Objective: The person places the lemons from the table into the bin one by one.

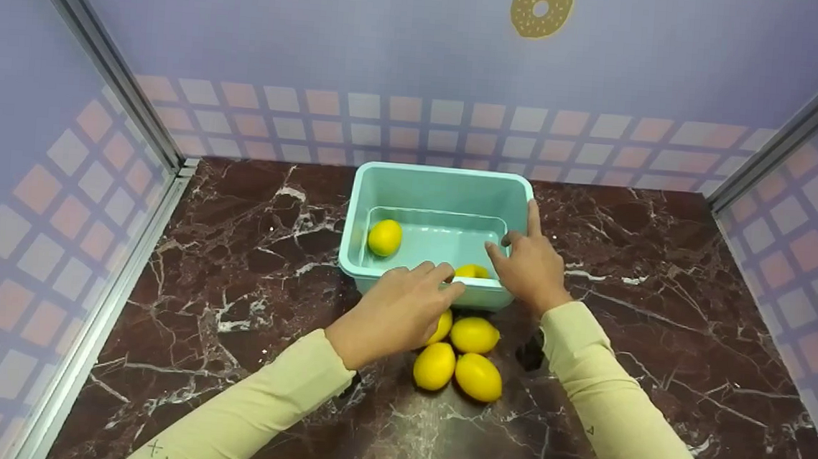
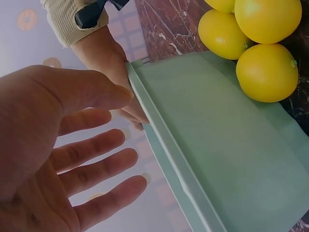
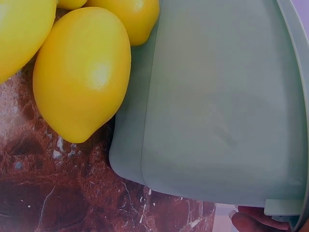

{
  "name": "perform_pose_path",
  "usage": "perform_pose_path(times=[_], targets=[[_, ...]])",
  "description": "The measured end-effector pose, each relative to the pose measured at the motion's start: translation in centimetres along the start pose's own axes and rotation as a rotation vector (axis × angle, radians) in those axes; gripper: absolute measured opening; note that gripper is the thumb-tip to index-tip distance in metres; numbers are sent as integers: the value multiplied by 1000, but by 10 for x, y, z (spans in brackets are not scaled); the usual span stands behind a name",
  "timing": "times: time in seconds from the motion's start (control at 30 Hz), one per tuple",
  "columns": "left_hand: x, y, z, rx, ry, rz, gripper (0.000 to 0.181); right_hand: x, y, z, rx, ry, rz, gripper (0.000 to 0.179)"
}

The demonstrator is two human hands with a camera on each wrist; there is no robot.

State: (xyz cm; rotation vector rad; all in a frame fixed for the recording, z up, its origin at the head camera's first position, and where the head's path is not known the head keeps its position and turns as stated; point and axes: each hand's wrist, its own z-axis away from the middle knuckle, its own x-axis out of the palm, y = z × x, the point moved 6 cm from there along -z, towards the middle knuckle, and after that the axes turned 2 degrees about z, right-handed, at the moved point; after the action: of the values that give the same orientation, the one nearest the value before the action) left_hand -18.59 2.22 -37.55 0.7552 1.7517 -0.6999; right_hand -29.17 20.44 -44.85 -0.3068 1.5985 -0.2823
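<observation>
A light green plastic bin (image 1: 441, 174) stands on the marble tabletop. Inside it one lemon (image 1: 384, 238) lies at the left, and another lemon (image 1: 471, 271) shows partly behind the front wall. My left hand (image 1: 404, 305) hovers at the front rim holding nothing; in the left wrist view its fingers (image 2: 104, 166) are spread and loosely extended. My right hand (image 1: 534, 271) holds the bin's right rim near the front corner, thumb on the inner side and index finger stretched along the rim. Several lemons (image 1: 473, 335) cluster in front of the bin, one partly hidden by my left hand.
Brown marble tabletop (image 1: 246, 297) extends to both sides of the bin. A purple back wall (image 1: 421, 57) with checkered tiles stands close behind it, and side panels (image 1: 41, 232) enclose the left and right. Dark bands sit at both wrists.
</observation>
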Motion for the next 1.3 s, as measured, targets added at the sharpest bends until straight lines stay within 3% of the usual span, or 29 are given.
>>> perform_pose_path(times=[0.9,1.3], targets=[[13,2,3,-17,-43,37,24,1,0,-1,4,2,18,52],[17,4,5,-13,-22,46,17,1,0,-1,15,-17,20,53]])
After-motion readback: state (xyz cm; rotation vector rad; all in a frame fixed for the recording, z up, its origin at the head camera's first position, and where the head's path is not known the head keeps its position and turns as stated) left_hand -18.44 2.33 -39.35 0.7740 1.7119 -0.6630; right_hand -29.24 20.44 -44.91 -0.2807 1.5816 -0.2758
